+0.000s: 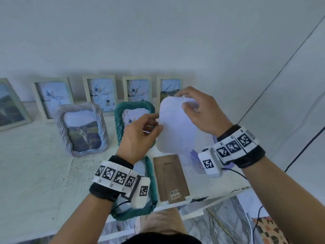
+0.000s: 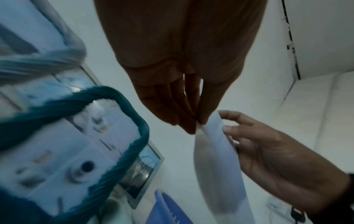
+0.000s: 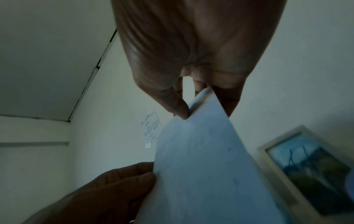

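Closest in, a teal rope-twist frame lies flat at the desk edge. The left wrist covers most of it, so I can't see what's in it. A brown backing board lies just beside it, and a purple thing under the right wrist is too hidden to name. Above those, both hands hold a white sheet up off the desk: the left hand pinches its left edge, the right hand pinches the top. The sheet's blank on this side, with rounded corners, slightly bowed. Behind it a second teal frame stands with a pale print half blocked by the left hand. A lilac twisted frame holds a hilly scene, and pale frames lean on the wall, leftmost cut off.
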Action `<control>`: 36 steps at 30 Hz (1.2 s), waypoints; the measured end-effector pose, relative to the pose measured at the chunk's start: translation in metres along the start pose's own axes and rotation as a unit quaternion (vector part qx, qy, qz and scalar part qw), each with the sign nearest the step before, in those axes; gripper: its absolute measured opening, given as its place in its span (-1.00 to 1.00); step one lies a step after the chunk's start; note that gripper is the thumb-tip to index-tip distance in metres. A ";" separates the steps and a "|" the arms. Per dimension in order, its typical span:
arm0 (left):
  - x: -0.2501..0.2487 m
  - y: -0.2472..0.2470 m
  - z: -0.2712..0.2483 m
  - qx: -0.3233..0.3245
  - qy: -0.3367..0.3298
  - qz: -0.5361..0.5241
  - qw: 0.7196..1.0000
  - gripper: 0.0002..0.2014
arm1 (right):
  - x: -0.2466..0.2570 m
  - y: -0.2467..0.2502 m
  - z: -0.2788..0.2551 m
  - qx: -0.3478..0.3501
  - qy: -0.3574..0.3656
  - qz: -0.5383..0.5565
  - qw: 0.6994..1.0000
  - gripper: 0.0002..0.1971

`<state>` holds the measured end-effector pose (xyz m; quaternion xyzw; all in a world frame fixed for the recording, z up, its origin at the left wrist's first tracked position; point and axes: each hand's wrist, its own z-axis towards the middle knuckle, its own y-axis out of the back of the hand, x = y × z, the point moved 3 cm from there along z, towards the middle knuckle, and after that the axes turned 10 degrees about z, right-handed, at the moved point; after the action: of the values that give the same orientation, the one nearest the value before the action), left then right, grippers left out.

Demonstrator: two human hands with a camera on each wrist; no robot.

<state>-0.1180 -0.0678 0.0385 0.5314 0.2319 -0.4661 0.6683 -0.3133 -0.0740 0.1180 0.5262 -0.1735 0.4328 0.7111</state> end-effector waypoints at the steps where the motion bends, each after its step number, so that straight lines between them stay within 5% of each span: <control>1: 0.004 0.007 -0.005 0.011 0.009 -0.008 1.000 -0.83 | 0.003 -0.011 -0.006 0.006 0.007 0.029 1.000 -0.74; 4: 0.025 0.027 -0.026 0.028 0.059 -0.053 0.996 -0.88 | 0.000 -0.040 -0.025 -0.012 -0.020 0.101 0.995 -0.65; 8: 0.060 0.050 -0.062 0.006 0.145 -0.062 0.987 -0.91 | -0.023 -0.092 -0.062 0.022 -0.185 0.202 0.961 -0.69; 14: 0.105 0.057 -0.106 0.060 0.229 0.040 0.971 -0.92 | -0.037 -0.155 -0.109 0.089 -0.248 0.228 0.937 -0.83; 26: 0.121 0.051 -0.128 0.091 0.222 0.173 0.955 -0.88 | -0.043 -0.176 -0.121 0.153 -0.187 0.032 0.970 -0.84; 36: 0.127 0.045 -0.132 0.091 0.189 0.213 0.954 -0.77 | -0.045 -0.186 -0.124 0.185 -0.190 -0.026 0.964 -0.85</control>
<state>0.0033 0.0065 -0.0847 0.7054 0.1921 -0.2236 0.6446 -0.2167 0.0049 -0.0729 0.7255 -0.2085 0.3308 0.5663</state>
